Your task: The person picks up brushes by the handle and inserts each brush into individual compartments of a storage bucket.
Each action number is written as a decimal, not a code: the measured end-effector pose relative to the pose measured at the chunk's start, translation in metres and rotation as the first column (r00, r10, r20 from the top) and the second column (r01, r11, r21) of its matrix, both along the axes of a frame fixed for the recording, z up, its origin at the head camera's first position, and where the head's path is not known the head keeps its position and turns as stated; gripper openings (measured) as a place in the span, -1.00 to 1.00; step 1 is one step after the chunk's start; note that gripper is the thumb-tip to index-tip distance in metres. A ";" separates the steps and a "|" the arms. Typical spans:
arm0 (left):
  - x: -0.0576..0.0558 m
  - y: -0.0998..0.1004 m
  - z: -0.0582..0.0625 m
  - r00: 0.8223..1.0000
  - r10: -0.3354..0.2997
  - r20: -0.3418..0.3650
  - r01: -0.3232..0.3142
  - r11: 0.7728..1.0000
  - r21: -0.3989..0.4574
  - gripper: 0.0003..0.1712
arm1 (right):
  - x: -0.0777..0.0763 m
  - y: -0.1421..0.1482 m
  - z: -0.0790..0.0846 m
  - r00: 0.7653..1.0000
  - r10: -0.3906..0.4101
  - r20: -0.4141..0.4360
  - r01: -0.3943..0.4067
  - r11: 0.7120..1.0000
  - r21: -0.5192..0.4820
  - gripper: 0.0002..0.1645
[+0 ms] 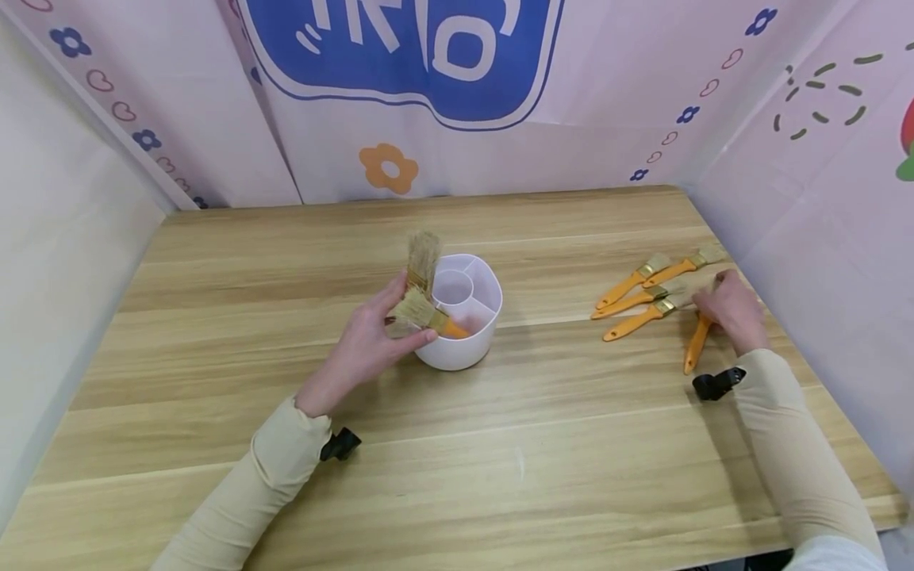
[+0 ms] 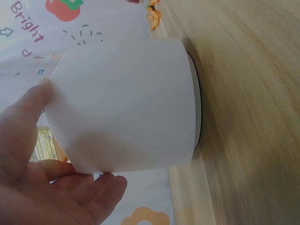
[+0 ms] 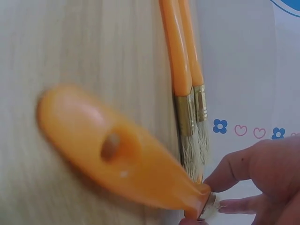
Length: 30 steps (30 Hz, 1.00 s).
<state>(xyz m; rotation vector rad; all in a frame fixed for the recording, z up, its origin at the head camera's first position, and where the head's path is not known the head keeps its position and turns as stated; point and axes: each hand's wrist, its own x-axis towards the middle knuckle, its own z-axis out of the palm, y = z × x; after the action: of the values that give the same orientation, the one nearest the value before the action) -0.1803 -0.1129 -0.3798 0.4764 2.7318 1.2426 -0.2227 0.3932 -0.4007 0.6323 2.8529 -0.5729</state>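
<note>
- I pinch an orange-handled paintbrush (image 1: 696,345) near its metal collar with my right hand (image 1: 728,309), close to the right edge of the bench (image 1: 500,476).
- My left hand (image 1: 367,333) grips the rim of the white holder (image 1: 457,357), thumb and fingers spread around its side; two brushes (image 1: 424,266) stand in it, bristles up.
- Four more brushes (image 1: 620,291) lie just left of my right hand.
- Bare wood stretches between them and the holder.
- The right wall (image 1: 807,222) rises just past the edge.

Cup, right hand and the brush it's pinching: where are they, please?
Cup (image 2: 124,105): left wrist view, outer wall.
Right hand (image 1: 732,309): head view, back of the hand.
Brush (image 1: 697,344): head view, orange handle.
</note>
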 end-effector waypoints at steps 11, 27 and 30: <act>0.000 0.000 0.000 1.000 -0.005 -0.005 0.005 1.000 0.004 0.08 | 0.000 -0.007 0.007 0.994 0.027 -0.103 -0.037 0.995 -0.091 -0.16; -0.001 0.001 -0.001 1.000 -0.006 -0.013 0.007 1.000 0.011 0.09 | -0.005 -0.027 0.021 0.926 0.016 -0.376 -0.061 0.992 -0.108 -0.21; -0.001 0.001 -0.001 1.000 -0.005 -0.014 0.006 1.000 0.011 0.09 | -0.005 -0.031 0.023 0.902 0.016 -0.432 -0.066 0.993 -0.103 -0.23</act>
<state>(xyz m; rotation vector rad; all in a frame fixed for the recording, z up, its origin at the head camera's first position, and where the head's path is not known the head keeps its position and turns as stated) -0.1813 -0.1116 -0.3806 0.4953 2.7343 1.2589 -0.2277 0.3621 -0.3776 0.4717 3.1937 -0.9721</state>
